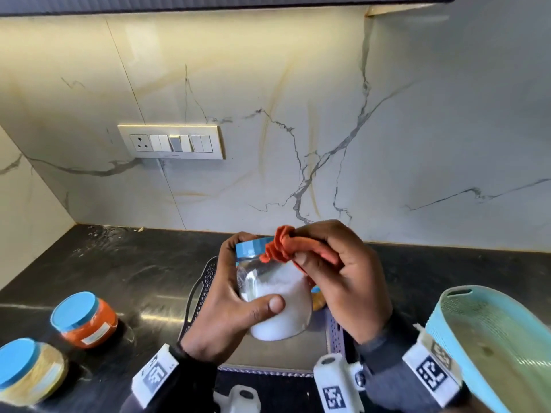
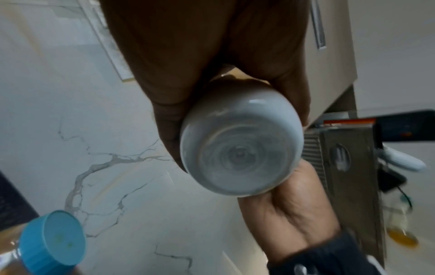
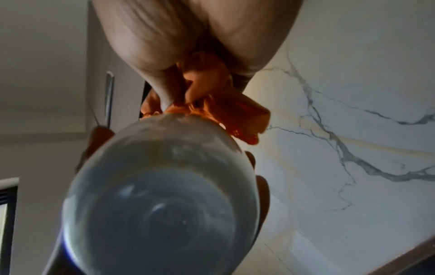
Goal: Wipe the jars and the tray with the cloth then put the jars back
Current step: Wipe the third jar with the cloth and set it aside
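Note:
My left hand (image 1: 238,296) grips a clear jar of white powder (image 1: 280,305) with a blue lid, tilted, above the dark perforated tray (image 1: 205,281). Its round base fills the left wrist view (image 2: 240,152) and the right wrist view (image 3: 162,204). My right hand (image 1: 334,263) holds a bunched orange cloth (image 1: 283,245) against the jar's shoulder just below the lid; the cloth (image 3: 226,104) shows pressed on the jar in the right wrist view. A jar of orange powder (image 1: 86,320) and a jar of tan powder (image 1: 29,371), both blue-lidded, stand on the counter at the left.
The black counter (image 1: 134,263) meets a marble wall with a switch plate (image 1: 171,142). A light blue colander (image 1: 492,341) sits at the right edge. Part of another jar (image 1: 316,299) shows in the tray behind my right hand.

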A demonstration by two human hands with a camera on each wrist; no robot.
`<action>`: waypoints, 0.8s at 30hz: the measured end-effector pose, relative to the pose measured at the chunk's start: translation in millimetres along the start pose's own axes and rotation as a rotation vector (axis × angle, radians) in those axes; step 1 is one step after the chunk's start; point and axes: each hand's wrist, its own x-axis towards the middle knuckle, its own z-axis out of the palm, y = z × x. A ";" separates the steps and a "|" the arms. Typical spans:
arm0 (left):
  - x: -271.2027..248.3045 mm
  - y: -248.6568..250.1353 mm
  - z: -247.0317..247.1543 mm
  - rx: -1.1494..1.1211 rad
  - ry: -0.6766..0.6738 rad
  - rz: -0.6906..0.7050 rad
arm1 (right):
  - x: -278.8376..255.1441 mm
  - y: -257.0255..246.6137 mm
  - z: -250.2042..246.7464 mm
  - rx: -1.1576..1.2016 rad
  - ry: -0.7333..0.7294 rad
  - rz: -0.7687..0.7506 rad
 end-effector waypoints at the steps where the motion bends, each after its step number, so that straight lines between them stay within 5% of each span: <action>1: 0.7 1.8 -0.5 -0.020 0.005 0.006 | 0.4 -0.5 1.1 -0.016 0.004 0.004; 8: 4.2 15.0 -14.7 -0.098 0.104 0.028 | -50.9 -8.4 11.8 -0.197 -0.114 -0.309; 12: 1.3 12.5 -9.1 -0.079 0.005 0.008 | -19.8 3.9 12.0 -0.031 0.009 -0.104; 15: 2.8 10.8 -6.1 -0.088 0.053 0.034 | -10.0 8.1 12.1 0.100 0.068 0.054; 21: 7.1 12.8 -15.3 -0.184 0.143 0.028 | -42.2 -4.6 9.2 0.006 -0.062 -0.148; 24: 7.3 10.3 -14.7 -0.159 0.086 0.020 | -31.9 6.7 9.9 0.066 -0.002 -0.031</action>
